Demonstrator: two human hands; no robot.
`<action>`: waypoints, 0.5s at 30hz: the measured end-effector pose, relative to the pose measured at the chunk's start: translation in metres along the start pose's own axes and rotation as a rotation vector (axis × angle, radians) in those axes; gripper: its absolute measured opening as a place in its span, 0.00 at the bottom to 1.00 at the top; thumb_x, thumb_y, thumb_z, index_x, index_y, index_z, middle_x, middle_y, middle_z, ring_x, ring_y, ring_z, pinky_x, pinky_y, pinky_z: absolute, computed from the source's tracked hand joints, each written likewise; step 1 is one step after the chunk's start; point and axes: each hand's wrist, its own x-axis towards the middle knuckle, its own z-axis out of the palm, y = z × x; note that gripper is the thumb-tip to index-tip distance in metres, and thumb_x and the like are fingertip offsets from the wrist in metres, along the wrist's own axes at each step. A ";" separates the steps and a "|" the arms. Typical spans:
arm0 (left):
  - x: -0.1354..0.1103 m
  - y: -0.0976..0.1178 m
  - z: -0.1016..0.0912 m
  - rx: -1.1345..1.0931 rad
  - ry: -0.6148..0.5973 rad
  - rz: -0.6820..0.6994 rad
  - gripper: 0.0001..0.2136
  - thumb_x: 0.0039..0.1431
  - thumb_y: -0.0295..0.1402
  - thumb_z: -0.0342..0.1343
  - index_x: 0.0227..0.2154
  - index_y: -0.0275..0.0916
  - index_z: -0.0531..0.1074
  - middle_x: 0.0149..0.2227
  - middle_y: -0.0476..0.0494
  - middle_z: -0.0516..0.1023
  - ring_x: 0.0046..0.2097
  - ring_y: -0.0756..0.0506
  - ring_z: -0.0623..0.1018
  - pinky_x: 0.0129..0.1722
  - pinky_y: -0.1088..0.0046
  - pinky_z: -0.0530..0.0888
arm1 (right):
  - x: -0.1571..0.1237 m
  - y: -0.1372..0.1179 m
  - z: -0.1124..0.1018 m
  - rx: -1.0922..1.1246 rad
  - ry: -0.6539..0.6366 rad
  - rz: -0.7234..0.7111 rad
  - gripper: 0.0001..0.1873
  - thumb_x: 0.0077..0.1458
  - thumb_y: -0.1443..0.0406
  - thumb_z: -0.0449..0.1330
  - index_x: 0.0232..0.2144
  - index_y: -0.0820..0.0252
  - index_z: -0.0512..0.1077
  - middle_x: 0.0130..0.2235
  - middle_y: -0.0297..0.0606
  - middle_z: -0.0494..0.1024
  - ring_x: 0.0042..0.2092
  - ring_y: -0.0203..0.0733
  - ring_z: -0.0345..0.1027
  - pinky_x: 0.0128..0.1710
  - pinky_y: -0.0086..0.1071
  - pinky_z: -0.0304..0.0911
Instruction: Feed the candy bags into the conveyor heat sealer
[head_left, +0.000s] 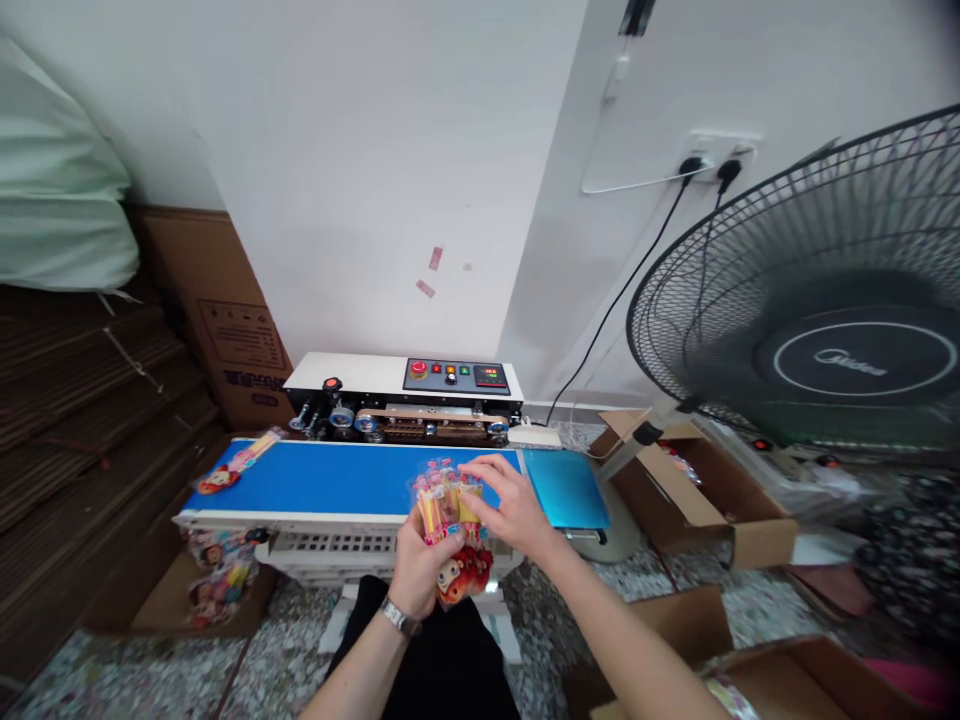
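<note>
Presently, the left hand (418, 568), a metal-banded watch (398, 617) at its wrist, grips a bunch of clear packets (450, 512) from below, thumb pressed across the front. The packets sit above the near edge of the blue belt (322, 478), yellow sticks uppermost and a printed cartoon head at the bottom. The right hand (519, 508) has its fingers at their upper right edge; whether it pinches them cannot be told. A similar packet (240, 462) lies at the belt's left end, above a carton (161, 605) containing more. Behind the belt stands a white-topped machine (345, 372), its control panel (454, 377) showing lit digits. Beyond it rises a white wall (375, 200) bearing two small reddish strips.
</note>
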 end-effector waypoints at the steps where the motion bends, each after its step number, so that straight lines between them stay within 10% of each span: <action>1: -0.001 0.002 0.001 -0.011 -0.005 -0.008 0.22 0.38 0.28 0.65 0.40 0.35 0.69 0.37 0.41 0.78 0.36 0.43 0.77 0.38 0.67 0.72 | 0.001 0.000 0.001 -0.004 0.000 -0.002 0.16 0.54 0.64 0.55 0.46 0.54 0.68 0.43 0.40 0.69 0.46 0.41 0.64 0.47 0.36 0.62; 15: -0.005 0.006 0.006 -0.097 0.005 -0.027 0.24 0.35 0.26 0.66 0.40 0.35 0.70 0.35 0.42 0.79 0.34 0.43 0.77 0.36 0.68 0.72 | 0.000 -0.009 0.004 0.125 -0.047 0.087 0.07 0.52 0.62 0.57 0.31 0.57 0.74 0.44 0.41 0.70 0.48 0.43 0.64 0.48 0.37 0.60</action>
